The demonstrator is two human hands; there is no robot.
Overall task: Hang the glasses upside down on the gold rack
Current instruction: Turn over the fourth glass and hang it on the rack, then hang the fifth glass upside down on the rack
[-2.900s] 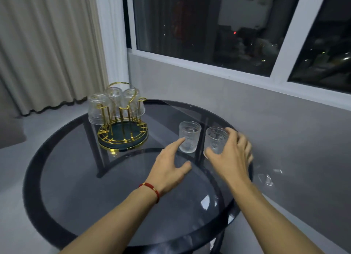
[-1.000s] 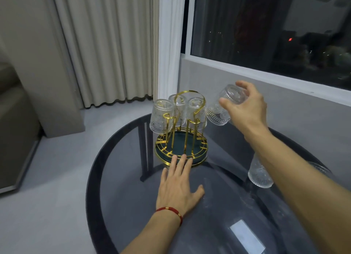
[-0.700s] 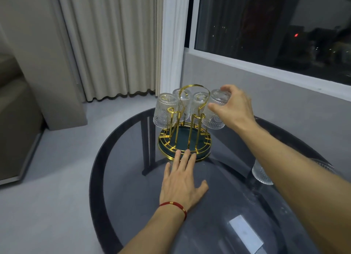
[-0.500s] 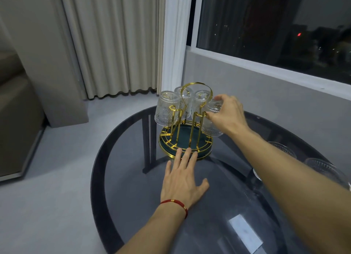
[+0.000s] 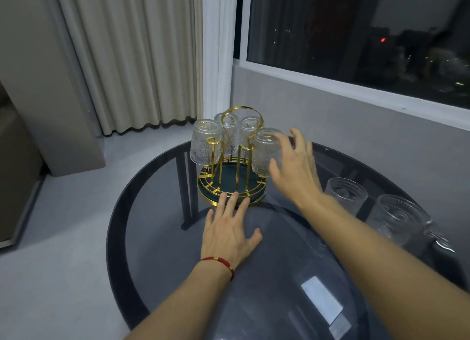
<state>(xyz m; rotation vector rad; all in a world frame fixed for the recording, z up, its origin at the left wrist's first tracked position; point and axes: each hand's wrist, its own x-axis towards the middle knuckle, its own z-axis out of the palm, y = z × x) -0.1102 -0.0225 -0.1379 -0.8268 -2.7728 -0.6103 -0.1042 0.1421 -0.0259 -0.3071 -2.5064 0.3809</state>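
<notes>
The gold rack (image 5: 207, 198) with a dark green base stands at the far side of the round glass table (image 5: 152, 225). Several clear patterned glasses hang upside down on its prongs; the rightmost hung glass (image 5: 263, 148) is nearest my right hand (image 5: 295, 171). That hand is open with fingers spread, just right of this glass and holding nothing. My left hand (image 5: 229, 235), with a red cord at the wrist, lies flat on the table, its fingertips touching the rack's front rim. Two more glasses, a nearer-to-rack glass (image 5: 346, 194) and a right-hand glass (image 5: 396, 222), stand upright on the table.
A grey wall and a dark window (image 5: 356, 29) run behind the table on the right. Cream curtains (image 5: 127, 59) hang at the back left above the pale floor. A small shiny object (image 5: 441, 240) lies at the table's right edge.
My right hand carried a glass from the table to the rack, turned it upside down onto the right prong and let it go. The left hand stayed at the rack's base.
</notes>
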